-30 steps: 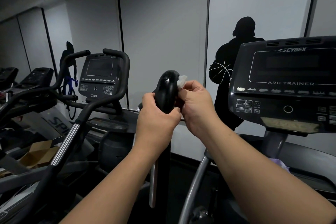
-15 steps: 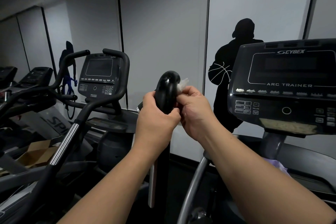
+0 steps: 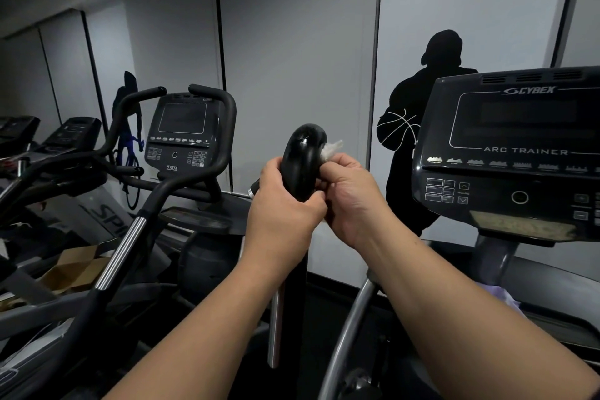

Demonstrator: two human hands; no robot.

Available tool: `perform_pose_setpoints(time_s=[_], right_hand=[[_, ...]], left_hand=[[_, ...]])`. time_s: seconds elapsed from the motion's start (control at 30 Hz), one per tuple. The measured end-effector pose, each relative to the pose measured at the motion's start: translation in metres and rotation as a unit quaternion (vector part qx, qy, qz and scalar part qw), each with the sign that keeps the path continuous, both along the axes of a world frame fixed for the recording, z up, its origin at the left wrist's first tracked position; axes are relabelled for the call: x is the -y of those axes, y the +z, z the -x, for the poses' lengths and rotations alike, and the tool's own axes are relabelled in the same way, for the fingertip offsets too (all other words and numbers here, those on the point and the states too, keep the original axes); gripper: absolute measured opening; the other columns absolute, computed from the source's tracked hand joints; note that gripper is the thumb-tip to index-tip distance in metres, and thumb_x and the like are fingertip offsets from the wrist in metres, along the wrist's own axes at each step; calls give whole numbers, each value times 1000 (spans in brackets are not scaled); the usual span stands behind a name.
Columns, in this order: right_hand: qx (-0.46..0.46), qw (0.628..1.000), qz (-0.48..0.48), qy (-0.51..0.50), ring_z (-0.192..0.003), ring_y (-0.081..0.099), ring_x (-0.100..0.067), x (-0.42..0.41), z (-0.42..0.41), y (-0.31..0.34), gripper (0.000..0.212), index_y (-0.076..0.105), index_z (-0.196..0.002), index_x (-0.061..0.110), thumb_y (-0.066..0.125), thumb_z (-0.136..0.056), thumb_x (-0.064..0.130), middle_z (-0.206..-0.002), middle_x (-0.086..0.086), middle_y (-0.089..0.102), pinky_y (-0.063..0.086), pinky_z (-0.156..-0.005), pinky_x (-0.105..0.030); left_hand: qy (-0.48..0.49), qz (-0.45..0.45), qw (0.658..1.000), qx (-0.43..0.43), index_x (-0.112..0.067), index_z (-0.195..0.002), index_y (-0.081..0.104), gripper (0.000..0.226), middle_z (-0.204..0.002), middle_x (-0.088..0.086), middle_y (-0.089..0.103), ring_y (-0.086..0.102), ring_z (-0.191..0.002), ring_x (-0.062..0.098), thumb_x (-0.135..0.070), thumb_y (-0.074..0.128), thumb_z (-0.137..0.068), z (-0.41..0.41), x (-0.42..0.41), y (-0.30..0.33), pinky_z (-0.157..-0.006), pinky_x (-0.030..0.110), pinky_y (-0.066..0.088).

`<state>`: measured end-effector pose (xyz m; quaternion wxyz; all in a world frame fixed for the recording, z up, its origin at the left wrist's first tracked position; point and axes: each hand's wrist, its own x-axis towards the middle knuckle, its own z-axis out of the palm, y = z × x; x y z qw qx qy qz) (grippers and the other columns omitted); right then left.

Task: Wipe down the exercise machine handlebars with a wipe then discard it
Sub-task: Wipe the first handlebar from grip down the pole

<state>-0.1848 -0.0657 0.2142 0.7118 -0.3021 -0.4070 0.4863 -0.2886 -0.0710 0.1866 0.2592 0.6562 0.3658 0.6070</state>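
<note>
Left hand [image 3: 281,208] grips the black handlebar [image 3: 302,161]; right hand [image 3: 352,198], at its 3 o'clock, presses a bunched wipe [image 3: 331,149] against it.

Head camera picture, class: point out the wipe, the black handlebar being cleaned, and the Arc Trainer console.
wipe [image 3: 331,149], head view, on the white crumpled tip above the right hand.
handlebar [image 3: 302,159], head view, on its glossy curved top.
Arc Trainer console [image 3: 519,153], head view, on the front panel.
</note>
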Motion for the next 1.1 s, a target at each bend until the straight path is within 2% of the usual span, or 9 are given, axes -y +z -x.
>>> perform_pose_setpoints(time_s=[0.2,0.37,0.43,0.57,0.63,0.7,0.8,0.93,1.1], right_hand=[[0,1000,-4,14,-46,59,-13,2,-2,-2,33,50,-72,16,46,-91,-11,-60,-5,61,46,-48,-24],[4,1000,-8,-20,-56,61,-16,3,-3,2,26,53,-79,18,53,-92,-4,-66,-4,66,44,-58,-30],[20,1000,-8,-5,-63,64,-20,7,-2,-1,15,60,-92,9,50,-91,-2,-76,-10,68,50,-60,-31],[48,999,13,1,-83,69,-23,14,-4,-3,45,61,-124,-5,58,-91,24,-100,-15,71,55,-62,-27],[47,999,-5,-3,-86,69,-26,15,-4,-1,37,61,-117,-4,63,-92,23,-98,-15,70,56,-69,-32],[60,998,-21,-13,-84,69,-24,17,-4,-1,8,58,-98,8,62,-95,16,-85,-7,71,53,-78,-38],[75,997,-29,-18,-90,68,-26,20,-4,-2,12,55,-86,16,61,-96,14,-88,-10,72,52,-83,-42],[81,996,-34,-33,-71,58,-17,23,0,-1,15,56,-83,17,59,-96,9,-78,-6,62,49,-71,-34],[135,987,-22,-87,-91,61,-14,25,0,-4,10,62,-85,22,64,-96,21,-88,3,67,48,-87,-38]], left_hand=[[-1,-2,1000,-3,-34,-120,51,49,-94,-14,65,63,-84,-4,-23,75,-79,0,1,0,-71,17,48],[7,5,1000,-10,-30,-125,52,52,-94,-13,67,65,-86,1,-24,75,-79,1,2,2,-72,21,49],[5,3,1000,-10,-30,-125,52,52,-94,-14,67,65,-86,-1,-24,75,-79,1,1,1,-72,19,48],[-11,1,1000,-19,-33,-120,52,47,-94,-16,67,63,-85,-8,-25,76,-81,3,1,1,-73,16,48],[-66,9,998,21,-26,-119,55,36,-92,-15,71,67,-82,-6,-27,74,-89,5,2,2,-74,18,50],[-146,59,980,125,-13,-117,60,26,-79,-10,71,66,-70,4,-33,57,-101,9,4,8,-63,21,50],[-203,178,935,229,4,-118,65,42,-84,19,59,55,-68,22,-32,51,-102,16,-2,22,-55,26,43],[-244,242,916,207,8,-107,72,31,-96,26,67,62,-87,33,-14,56,-93,23,-9,31,-82,41,51],[-265,248,908,208,-7,-99,72,20,-86,18,66,61,-65,21,-2,54,-94,25,-19,40,-55,29,50]])
